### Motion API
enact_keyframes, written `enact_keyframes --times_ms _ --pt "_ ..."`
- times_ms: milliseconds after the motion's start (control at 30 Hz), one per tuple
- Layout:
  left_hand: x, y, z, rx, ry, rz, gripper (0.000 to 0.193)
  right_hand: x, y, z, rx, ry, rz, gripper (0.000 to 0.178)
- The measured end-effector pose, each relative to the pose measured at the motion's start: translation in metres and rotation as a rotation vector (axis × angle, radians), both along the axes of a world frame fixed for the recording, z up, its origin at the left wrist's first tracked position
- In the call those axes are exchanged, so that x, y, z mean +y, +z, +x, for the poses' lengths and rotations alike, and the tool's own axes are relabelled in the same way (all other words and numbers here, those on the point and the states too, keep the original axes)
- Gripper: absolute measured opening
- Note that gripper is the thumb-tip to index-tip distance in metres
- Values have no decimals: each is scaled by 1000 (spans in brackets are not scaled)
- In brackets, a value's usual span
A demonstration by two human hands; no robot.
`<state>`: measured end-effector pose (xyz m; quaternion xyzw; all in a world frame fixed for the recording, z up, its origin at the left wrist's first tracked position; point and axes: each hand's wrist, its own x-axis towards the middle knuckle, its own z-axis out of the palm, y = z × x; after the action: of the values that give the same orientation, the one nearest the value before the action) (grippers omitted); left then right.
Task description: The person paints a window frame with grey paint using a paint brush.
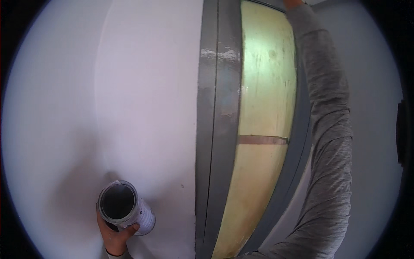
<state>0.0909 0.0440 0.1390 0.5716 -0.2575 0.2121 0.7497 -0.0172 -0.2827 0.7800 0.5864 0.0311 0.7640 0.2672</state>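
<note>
My left hand [114, 241] is wrapped round an open paint can [145, 217] at the lower left, the thumb pressed on its near side. The can tilts toward me, so its dark grey inside shows, and its outside carries a pale label. At the upper right, my right arm in a grey sleeve reaches up to the top of a grey-painted frame [227, 86]. Only a small part of my right hand [294, 3] shows at the picture's edge, close to the frame's top corner. Its fingers are out of sight, and so is anything they may hold.
Yellowish-green panels [267, 73], parted by a reddish-brown crossbar [264, 140], fill the grey frame. Its left side has a wet-looking gloss near the top. A pale wall [146, 86] spreads to the left, and a dark object [401, 134] sits at the far right edge.
</note>
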Motion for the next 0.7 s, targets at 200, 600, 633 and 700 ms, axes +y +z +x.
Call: enact_keyframes --times_ms 200,600,633,700 --pt "11 -7 7 -74 18 72 96 -8 -25 -11 97 394 341 17" --pt "-10 8 -24 -74 82 77 95 -26 4 29 -27 -31 -249 20" --pt "-7 3 -25 -78 98 84 95 -23 -4 24 -33 -15 -242 20" --pt "-9 -2 -24 -76 131 77 95 -29 -13 5 124 457 10 17"
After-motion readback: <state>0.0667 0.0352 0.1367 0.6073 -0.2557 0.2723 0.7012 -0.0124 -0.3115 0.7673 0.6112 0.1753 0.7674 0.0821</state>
